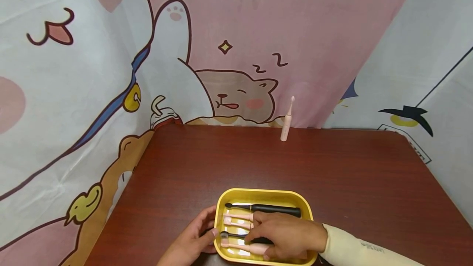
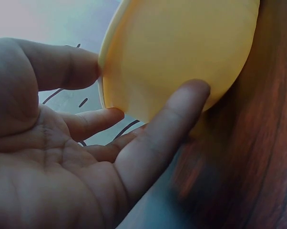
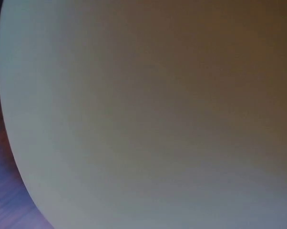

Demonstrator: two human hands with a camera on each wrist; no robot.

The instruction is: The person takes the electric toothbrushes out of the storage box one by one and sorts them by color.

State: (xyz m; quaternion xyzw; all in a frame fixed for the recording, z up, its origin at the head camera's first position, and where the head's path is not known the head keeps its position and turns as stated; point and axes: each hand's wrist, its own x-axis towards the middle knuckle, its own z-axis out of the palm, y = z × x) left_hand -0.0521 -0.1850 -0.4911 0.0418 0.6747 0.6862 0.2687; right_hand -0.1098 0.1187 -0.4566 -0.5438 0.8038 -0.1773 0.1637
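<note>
A yellow tray [image 1: 258, 192] sits at the front of the table, holding several electric toothbrushes. At its far side lies a black toothbrush [image 1: 273, 208]; nearer are pink ones, another black toothbrush [image 1: 264, 240] and a pink toothbrush [image 1: 255, 248]. My left hand [image 1: 194, 235] holds the tray's left end, thumb at the rim. In the left wrist view the left hand's [image 2: 76, 138] fingers touch the outer wall. My right hand [image 1: 284, 233] reaches into the tray with spread fingers over the nearer toothbrushes, covering their handles; any grip is hidden. A pale surface fills the right wrist view.
A pink electric toothbrush [image 1: 286, 126] stands upright at the back edge of the reddish-brown table [image 1: 184, 167]. Behind it hangs a cloth [image 1: 314, 32] printed with cartoon animals. A pale sleeve [image 1: 354, 247] covers the right forearm.
</note>
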